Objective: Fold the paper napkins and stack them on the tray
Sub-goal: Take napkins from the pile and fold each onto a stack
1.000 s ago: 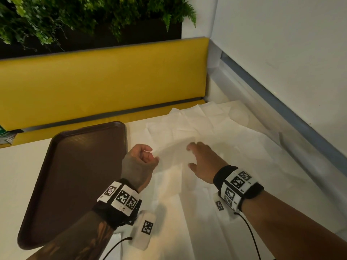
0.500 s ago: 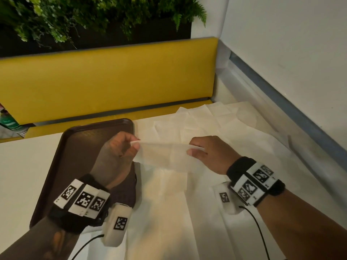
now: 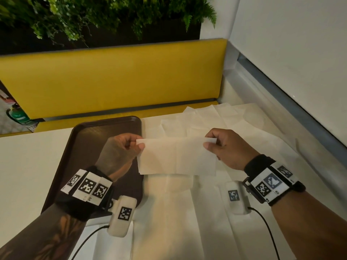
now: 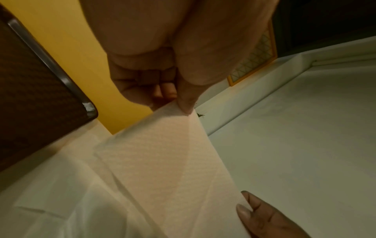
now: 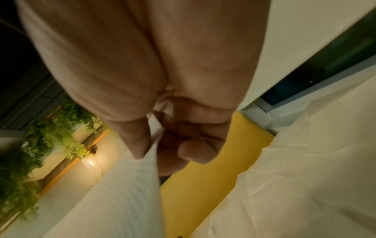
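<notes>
A white paper napkin [image 3: 176,158] hangs in the air, folded into a wide rectangle, stretched between both hands. My left hand [image 3: 129,145] pinches its upper left corner between thumb and fingers, just above the right rim of the dark brown tray [image 3: 88,147]. My right hand [image 3: 216,145] pinches the upper right corner. In the left wrist view the napkin [image 4: 162,161] runs from the left hand [image 4: 179,103] down to the right hand's fingertips [image 4: 244,209]. The right wrist view shows the right hand [image 5: 154,149] pinching the napkin's edge [image 5: 126,193]. The tray holds nothing that I can see.
Several unfolded white napkins [image 3: 206,121] lie spread over the white table [image 3: 28,166] to the right of the tray and beneath my hands. A yellow bench back [image 3: 112,79] stands behind the table, with plants [image 3: 93,15] above. A white wall [image 3: 300,53] bounds the right side.
Both hands have lifted the napkin off the pile and drawn it taut between them, raising it towards me. The left hand has moved slightly left, over the tray's edge.
</notes>
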A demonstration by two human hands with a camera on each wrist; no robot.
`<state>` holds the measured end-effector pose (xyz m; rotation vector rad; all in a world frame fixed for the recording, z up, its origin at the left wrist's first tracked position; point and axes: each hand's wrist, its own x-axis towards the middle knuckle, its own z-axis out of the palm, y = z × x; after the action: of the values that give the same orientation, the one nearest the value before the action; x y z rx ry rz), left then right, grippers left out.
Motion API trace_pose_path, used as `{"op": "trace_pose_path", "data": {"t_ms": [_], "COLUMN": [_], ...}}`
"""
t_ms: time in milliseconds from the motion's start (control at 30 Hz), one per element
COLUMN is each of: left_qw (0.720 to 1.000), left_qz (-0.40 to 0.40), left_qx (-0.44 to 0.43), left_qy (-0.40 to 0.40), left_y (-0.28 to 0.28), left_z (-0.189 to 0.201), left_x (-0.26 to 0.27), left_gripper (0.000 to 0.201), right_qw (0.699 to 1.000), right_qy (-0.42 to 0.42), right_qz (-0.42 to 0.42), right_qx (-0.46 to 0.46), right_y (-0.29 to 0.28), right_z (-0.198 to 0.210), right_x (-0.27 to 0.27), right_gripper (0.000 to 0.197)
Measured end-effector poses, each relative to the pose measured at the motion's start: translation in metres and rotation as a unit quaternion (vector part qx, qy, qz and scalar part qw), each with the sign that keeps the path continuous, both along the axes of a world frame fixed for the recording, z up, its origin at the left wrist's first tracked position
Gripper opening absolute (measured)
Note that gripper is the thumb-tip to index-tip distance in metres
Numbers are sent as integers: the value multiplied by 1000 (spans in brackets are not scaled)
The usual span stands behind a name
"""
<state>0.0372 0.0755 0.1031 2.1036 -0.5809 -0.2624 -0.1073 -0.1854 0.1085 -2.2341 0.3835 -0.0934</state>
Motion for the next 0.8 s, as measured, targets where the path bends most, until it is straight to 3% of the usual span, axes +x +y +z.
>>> {"op": "trace_pose_path", "data": {"t_ms": [133, 300, 400, 533, 633, 700, 800], "left_qw": [996, 996, 998, 983, 946, 941, 958], "left_qz": [-2, 20, 50, -94, -162, -166, -118], "left_qx": [64, 84, 18, -37, -110, -144, -154], "left_qy": [-62, -25, 35, 154, 259, 259, 211], "left_y": [14, 18, 13, -1, -6, 1, 16], "left_z": [0, -2, 6, 23, 27, 27, 24], "left_x": [2, 0, -13, -47, -57, -54, -49], "left_gripper": [1, 9, 40, 68, 66, 66, 69], "right_qw": [1000, 999, 995, 989, 983, 978, 968], "right_qy": [-27, -47, -77, -84, -79, -67, -56], "right_qz": [7, -1, -1, 55, 118, 148, 181], "right_qx": [-8, 8, 59, 110, 119, 134, 166], "right_y": [8, 23, 40, 73, 98, 105, 109], "right_z": [-2, -2, 3, 14, 20, 23, 27], "right_x": [3, 6, 8, 11, 16, 19, 22], "right_gripper": [8, 7, 15, 26, 24, 22, 22]}}
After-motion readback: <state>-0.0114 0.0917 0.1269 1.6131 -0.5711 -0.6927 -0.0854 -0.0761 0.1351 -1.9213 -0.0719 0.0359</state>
